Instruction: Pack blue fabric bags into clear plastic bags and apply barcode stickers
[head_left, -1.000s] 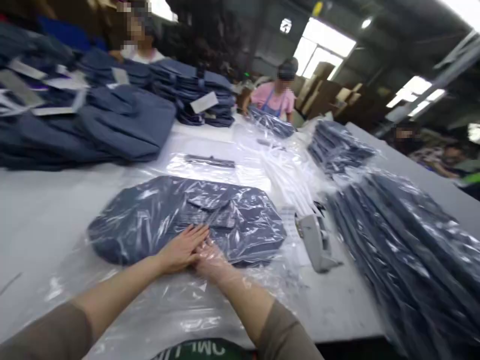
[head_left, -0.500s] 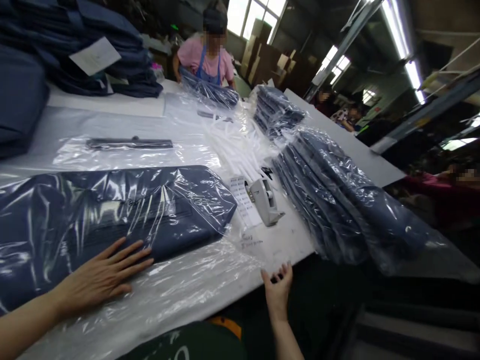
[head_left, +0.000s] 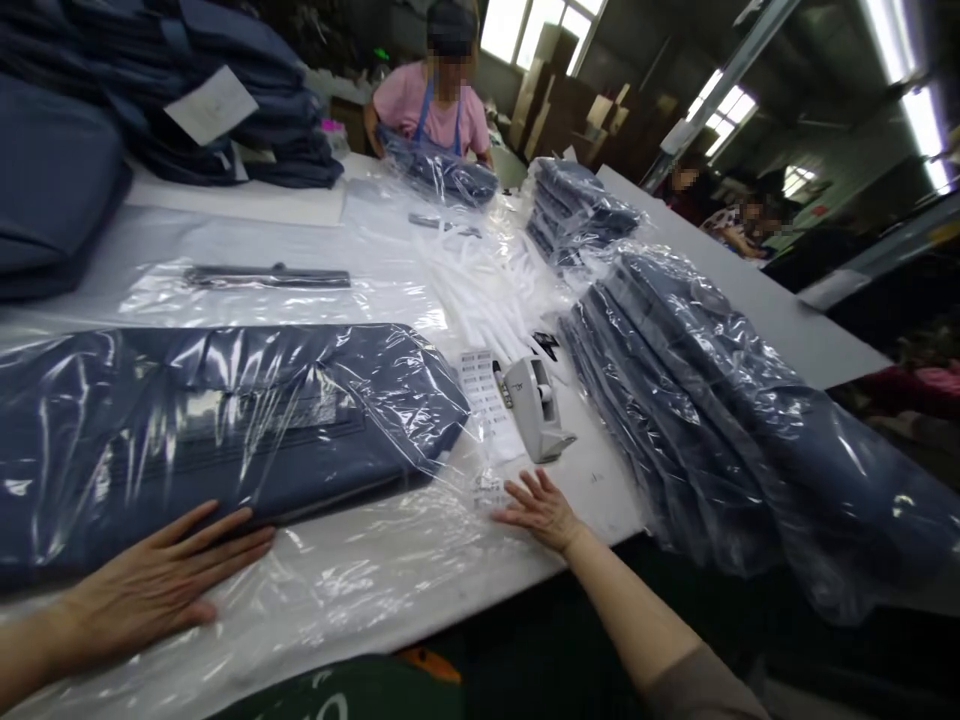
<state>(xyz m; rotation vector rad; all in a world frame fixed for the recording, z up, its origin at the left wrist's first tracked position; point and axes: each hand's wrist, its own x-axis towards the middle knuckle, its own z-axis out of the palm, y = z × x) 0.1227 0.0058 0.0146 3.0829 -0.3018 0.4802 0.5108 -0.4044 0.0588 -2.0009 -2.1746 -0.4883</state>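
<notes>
A navy fabric bag [head_left: 300,430] inside a clear plastic bag [head_left: 330,550] lies flat on the table. My left hand [head_left: 172,575] rests along its near edge, fingers stretched out on the plastic. At the open-looking right end of the plastic, my right hand [head_left: 541,510] is spread with its fingertips at the film near some printed text. Just beyond that hand stands a white tape dispenser [head_left: 534,410], beside a sheet of printed labels [head_left: 487,405]. Neither hand is wrapped round anything.
Wrapped navy bags [head_left: 690,390] are stacked on the right, with another wrapped pile [head_left: 574,205] behind. Unwrapped navy bags [head_left: 247,90] fill the back left. White straps [head_left: 487,285] lie mid-table. A person [head_left: 435,110] across the table handles a wrapped bag. The table's near edge runs below my hands.
My right hand has moved up from the table's near edge onto the plastic by the tape dispenser, its fingers spreading. My left hand has shifted slightly left and down. The view has turned a little.
</notes>
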